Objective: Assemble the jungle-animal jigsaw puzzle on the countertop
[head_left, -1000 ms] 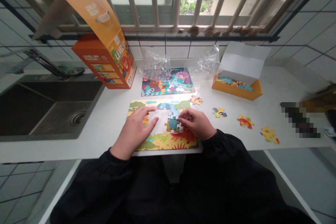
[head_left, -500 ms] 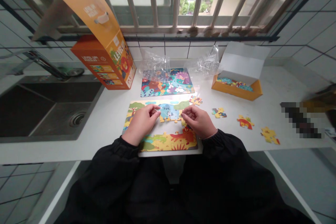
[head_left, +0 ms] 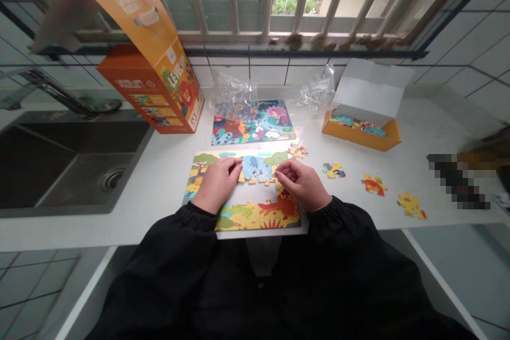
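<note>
A partly assembled jigsaw puzzle (head_left: 239, 218) with an animal scene lies on the counter before me. Its upper middle shows a blue elephant (head_left: 252, 166); a pale gap runs below that. My left hand (head_left: 219, 180) is closed at the elephant's left side, thumb and fingers pressed together. On the other side my right hand (head_left: 305, 183) has its fingers curled in a pinch over the puzzle's right part. Whatever either hand holds, if anything, is hidden by the fingers. Loose puzzle pieces lie to the right: one piece (head_left: 297, 150) near the puzzle's corner, another piece (head_left: 333, 170) farther out.
Two more pieces, a red-and-yellow one (head_left: 373, 185) and a yellow one (head_left: 411, 205), lie farther right. Behind are a darker finished picture (head_left: 255, 130), crumpled clear plastic (head_left: 316, 93) and an open piece box (head_left: 360, 138). An orange puzzle box (head_left: 151, 95) stands beside the sink (head_left: 71, 164).
The view has shifted slightly. My left hand has moved very slightly right and its fingers look closer together; the right hand stays in nearly the same pose and place.
</note>
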Tool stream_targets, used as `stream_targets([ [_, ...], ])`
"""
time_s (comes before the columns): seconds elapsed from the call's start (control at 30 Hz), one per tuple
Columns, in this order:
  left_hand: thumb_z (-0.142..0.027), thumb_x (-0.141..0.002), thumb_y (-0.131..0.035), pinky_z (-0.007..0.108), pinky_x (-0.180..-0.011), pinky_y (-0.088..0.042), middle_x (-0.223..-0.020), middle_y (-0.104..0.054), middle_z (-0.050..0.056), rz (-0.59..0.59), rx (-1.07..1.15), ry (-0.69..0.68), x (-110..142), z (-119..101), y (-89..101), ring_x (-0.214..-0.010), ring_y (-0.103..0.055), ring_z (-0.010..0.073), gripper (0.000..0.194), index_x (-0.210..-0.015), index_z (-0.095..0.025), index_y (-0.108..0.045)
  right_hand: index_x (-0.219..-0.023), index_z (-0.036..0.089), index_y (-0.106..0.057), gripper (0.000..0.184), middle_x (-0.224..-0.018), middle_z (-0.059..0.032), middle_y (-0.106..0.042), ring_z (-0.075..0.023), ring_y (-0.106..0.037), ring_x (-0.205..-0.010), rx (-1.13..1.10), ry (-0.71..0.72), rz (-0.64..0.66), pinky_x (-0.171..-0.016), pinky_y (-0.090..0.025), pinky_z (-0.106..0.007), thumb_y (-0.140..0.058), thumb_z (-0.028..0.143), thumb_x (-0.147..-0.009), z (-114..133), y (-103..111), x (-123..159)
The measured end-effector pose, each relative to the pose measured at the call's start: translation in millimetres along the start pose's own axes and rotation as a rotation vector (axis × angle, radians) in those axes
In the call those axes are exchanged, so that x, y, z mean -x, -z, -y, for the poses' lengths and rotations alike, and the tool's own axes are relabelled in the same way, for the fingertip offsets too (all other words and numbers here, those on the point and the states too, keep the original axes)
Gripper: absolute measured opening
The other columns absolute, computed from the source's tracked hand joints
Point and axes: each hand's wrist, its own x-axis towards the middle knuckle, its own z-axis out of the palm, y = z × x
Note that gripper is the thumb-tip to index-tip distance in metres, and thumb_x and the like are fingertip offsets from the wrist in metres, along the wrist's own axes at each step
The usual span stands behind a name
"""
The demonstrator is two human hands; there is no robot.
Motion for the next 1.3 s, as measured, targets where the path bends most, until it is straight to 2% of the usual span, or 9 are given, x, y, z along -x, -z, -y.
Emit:
stream_targets([
  [0.17, -0.031, -0.1, -0.068, 0.04, -0.087, -0.058, -0.097, -0.076, 0.006, -0.021, -0.012, -0.024, 2.8, -5.4, 2.3, -0.089, -0.071, 0.0238, 0.017, -0.107, -0.02, -0.079, -0.103, 0.023, -0.071, 0.025, -0.082, -0.0015, -0.073, -0.0143, -0.061, -0.064, -0.014, -0.008, -0.003, -0.058, -0.048, -0.028, -0.072, 0.048, -0.099, 0.0, -0.8, 0.2],
  [0.3, -0.033, -0.1, -0.071, 0.045, -0.1, -0.056, -0.111, -0.077, 0.009, -0.042, -0.028, -0.187, 3.9, -6.6, 3.8, -0.108, -0.071, 0.0269, 0.016, -0.108, -0.021, -0.079, -0.103, 0.022, -0.071, 0.026, -0.083, -0.0018, -0.074, -0.0139, -0.061, -0.063, -0.021, -0.007, -0.004, -0.059, -0.048, -0.028, -0.072, 0.048, -0.099, -1.2, -0.7, 0.2],
  [0.43, -0.038, -0.097, -0.08, 0.051, -0.115, -0.051, -0.132, -0.077, 0.01, 0.074, -0.066, -0.364, 5.4, -5.0, 1.3, -0.128, -0.067, 0.0306, 0.024, -0.117, -0.025, -0.08, -0.104, 0.023, -0.071, 0.026, -0.083, -0.0013, -0.073, -0.0136, -0.061, -0.063, -0.004, -0.001, -0.004, -0.059, -0.049, -0.028, -0.071, 0.048, -0.1, -0.9, 0.1, 0.7],
  [0.5, -0.039, -0.098, -0.079, 0.054, -0.116, -0.049, -0.137, -0.076, 0.01, 0.114, -0.11, -0.366, 6.2, -3.9, -0.7, -0.132, -0.065, 0.0321, 0.025, -0.12, -0.026, -0.081, -0.104, 0.023, -0.071, 0.026, -0.083, -0.0012, -0.073, -0.0138, -0.062, -0.064, 0.005, -0.002, 0.002, -0.059, -0.048, -0.028, -0.071, 0.048, -0.101, -0.7, 0.5, 0.9],
  [0.63, -0.039, -0.101, -0.075, 0.056, -0.116, -0.048, -0.138, -0.075, 0.012, 0.099, -0.158, -0.312, 6.7, -1.9, -3.3, -0.132, -0.064, 0.0334, 0.026, -0.123, -0.026, -0.081, -0.105, 0.023, -0.071, 0.027, -0.083, -0.0011, -0.073, -0.0143, -0.062, -0.065, 0.015, -0.006, 0.015, -0.059, -0.048, -0.028, -0.07, 0.05, -0.101, 0.0, 0.8, 1.0],
  [0.87, -0.039, -0.1, -0.077, 0.052, -0.114, -0.052, -0.133, -0.075, 0.012, 0.115, -0.116, -0.379, 5.3, -2.8, -4.0, -0.128, -0.065, 0.0314, 0.026, -0.122, -0.024, -0.081, -0.103, 0.023, -0.07, 0.025, -0.08, 0.0, -0.072, -0.0133, -0.059, -0.062, 0.032, -0.001, 0.03, -0.06, -0.047, -0.028, -0.07, 0.048, -0.101, 4.7, 1.9, 0.4],
  [1.2, -0.04, -0.099, -0.079, 0.051, -0.111, -0.054, -0.128, -0.074, 0.012, 0.131, -0.092, -0.385, 5.6, -2.0, -6.7, -0.122, -0.068, 0.0308, 0.026, -0.12, -0.024, -0.08, -0.102, 0.023, -0.071, 0.028, -0.08, 0.0, -0.073, -0.0131, -0.06, -0.061, 0.057, 0.005, 0.036, -0.06, -0.048, -0.027, -0.07, 0.051, -0.1, 3.2, 1.0, 0.7],
  [1.3, -0.043, -0.102, -0.075, 0.05, -0.112, -0.052, -0.131, -0.073, 0.012, 0.089, -0.099, -0.374, 6.5, -9.4, -1.9, -0.126, -0.066, 0.0313, 0.027, -0.121, -0.024, -0.079, -0.102, 0.023, -0.07, 0.029, -0.079, 0.0, -0.073, -0.0135, -0.06, -0.062, 0.065, 0.008, 0.037, -0.06, -0.048, -0.027, -0.07, 0.052, -0.101, 4.9, 1.4, 0.6],
])
